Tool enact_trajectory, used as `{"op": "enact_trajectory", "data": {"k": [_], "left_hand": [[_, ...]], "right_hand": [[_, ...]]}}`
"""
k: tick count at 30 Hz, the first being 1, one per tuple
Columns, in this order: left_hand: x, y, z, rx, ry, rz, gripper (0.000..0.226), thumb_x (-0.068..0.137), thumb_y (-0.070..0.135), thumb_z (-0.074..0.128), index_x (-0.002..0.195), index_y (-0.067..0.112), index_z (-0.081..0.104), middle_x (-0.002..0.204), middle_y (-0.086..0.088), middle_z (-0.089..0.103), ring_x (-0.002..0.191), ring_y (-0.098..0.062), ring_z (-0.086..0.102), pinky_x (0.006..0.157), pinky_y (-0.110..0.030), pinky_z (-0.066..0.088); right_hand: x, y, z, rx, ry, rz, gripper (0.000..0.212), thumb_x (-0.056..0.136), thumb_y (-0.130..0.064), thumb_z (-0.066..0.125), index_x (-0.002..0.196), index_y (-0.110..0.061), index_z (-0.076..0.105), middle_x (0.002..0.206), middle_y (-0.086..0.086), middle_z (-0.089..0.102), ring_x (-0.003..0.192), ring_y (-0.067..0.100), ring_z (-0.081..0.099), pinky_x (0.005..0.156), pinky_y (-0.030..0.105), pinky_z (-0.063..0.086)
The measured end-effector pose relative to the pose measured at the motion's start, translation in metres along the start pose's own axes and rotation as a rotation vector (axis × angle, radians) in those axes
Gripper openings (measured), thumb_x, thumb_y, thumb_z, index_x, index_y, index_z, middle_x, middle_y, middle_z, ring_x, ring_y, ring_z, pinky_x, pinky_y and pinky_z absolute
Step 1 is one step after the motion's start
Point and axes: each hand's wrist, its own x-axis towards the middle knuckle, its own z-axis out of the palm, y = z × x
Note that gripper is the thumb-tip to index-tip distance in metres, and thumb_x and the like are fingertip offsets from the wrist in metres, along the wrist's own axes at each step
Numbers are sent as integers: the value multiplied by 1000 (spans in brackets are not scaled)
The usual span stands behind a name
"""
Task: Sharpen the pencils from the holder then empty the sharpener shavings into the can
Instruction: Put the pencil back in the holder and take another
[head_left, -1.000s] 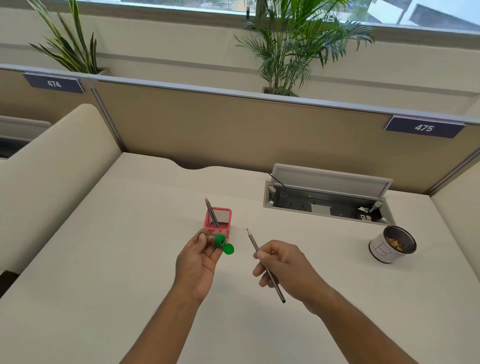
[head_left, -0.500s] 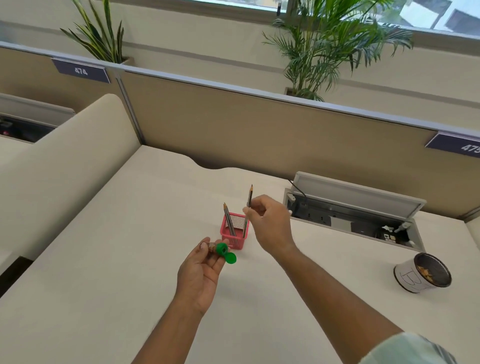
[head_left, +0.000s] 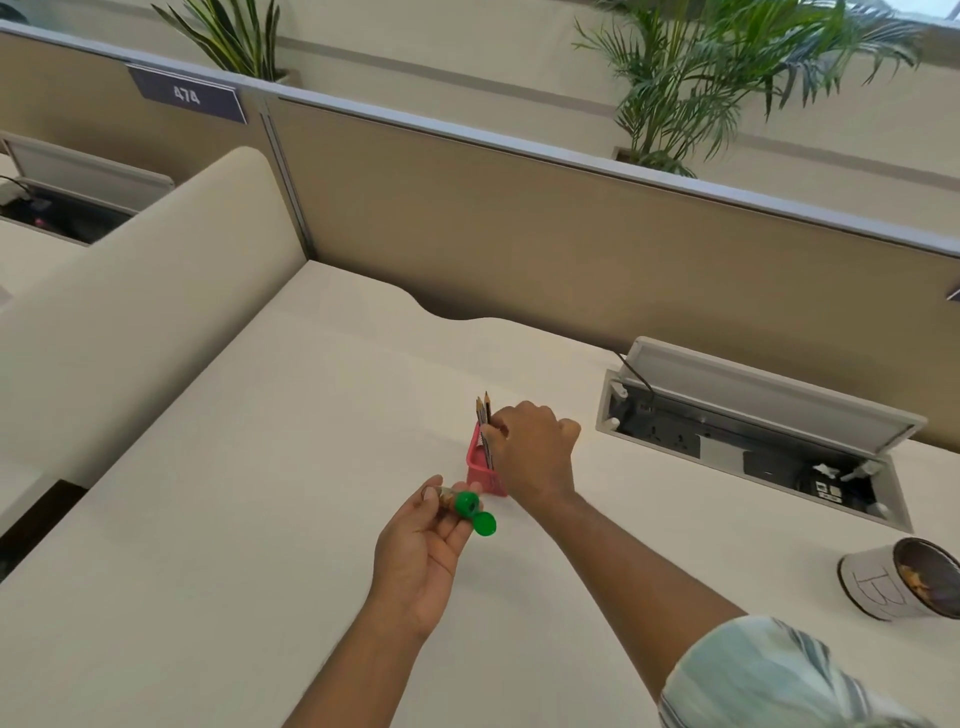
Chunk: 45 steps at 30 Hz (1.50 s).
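Note:
A pink mesh pencil holder (head_left: 475, 470) stands mid-desk with pencils (head_left: 484, 415) sticking up out of it, tips upward. My right hand (head_left: 535, 452) sits over the holder's right side, fingers curled around a pencil that stands in it; the hand hides much of the holder. Just in front of the holder, my left hand (head_left: 415, 561) holds a green sharpener (head_left: 465, 505) with its round lid (head_left: 484, 524) flipped open. A white can (head_left: 872, 587) with shavings inside stands at the far right of the desk.
An open cable and socket box (head_left: 753, 431) is set into the desk behind the can, lid raised. A tan partition (head_left: 519, 223) runs along the back and a padded divider (head_left: 130, 291) along the left. Plants stand behind the partition.
My right hand carried the sharpened pencil from in front of me to the holder and lowered it in among the others. The left hand stayed put with the sharpener.

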Motion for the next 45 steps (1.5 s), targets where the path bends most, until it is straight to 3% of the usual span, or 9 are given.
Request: {"op": "enact_trajectory", "data": {"k": [13,18,22,24,28,31,39,42,45], "left_hand": [[6,2,10,-26,-7,10,22,113,6,45,129,0,60,90,-16,81,95,-29,83,74,-38,69],[10,3,8,-33,2,14,23,112,5,45,130,0,60,92,-16,81,97,-31,83,78,-39,69],[14,2,4,-34,13,11,25,112,5,46,132,-1,60,96,-18,80,102,-34,82,84,-43,68],[14,2,4,-33,14,10,25,112,5,46,132,-1,60,98,-19,80,103,-35,81,85,-43,67],[16,3,3,-33,19,6,25,112,6,47,133,-1,60,101,-20,81,105,-35,81,87,-45,67],[18,3,3,-24,22,3,25,112,7,47,132,0,61,104,-20,80,107,-36,80,89,-46,66],[22,3,1,2,34,-5,26,111,7,49,132,1,63,107,-20,80,124,-38,72,86,-44,67],[22,1,2,2,25,-7,26,111,6,49,132,1,63,110,-22,80,124,-39,72,88,-44,67],[21,0,4,-3,13,0,26,110,6,49,132,0,63,108,-23,80,114,-36,77,89,-44,67]], "right_hand": [[5,2,20,-107,-151,-5,32,102,-45,48,106,-28,74,104,0,59,101,23,54,87,44,34],[8,10,17,3,-171,6,31,99,-50,53,107,-30,75,109,-2,60,107,21,54,90,43,33],[18,19,13,199,-63,53,22,98,-44,57,106,-30,72,112,-5,62,110,19,55,92,42,33],[26,23,12,257,-85,63,21,97,-40,60,114,-30,69,123,-5,59,119,19,52,96,42,31],[41,26,11,303,-328,20,37,98,-42,61,134,-37,61,150,-6,45,139,20,40,105,43,27],[47,26,16,325,-410,24,28,97,-43,61,125,-45,64,150,-9,47,138,21,42,105,45,28],[46,28,15,398,-340,68,3,93,-47,69,94,-50,70,126,-15,61,115,16,59,89,41,30],[43,30,7,460,-299,87,2,92,-48,70,91,-48,68,127,-17,63,111,14,60,95,43,34],[39,31,-1,584,-276,113,8,85,-55,70,84,-48,70,117,-22,68,103,12,63,101,54,45]]}}
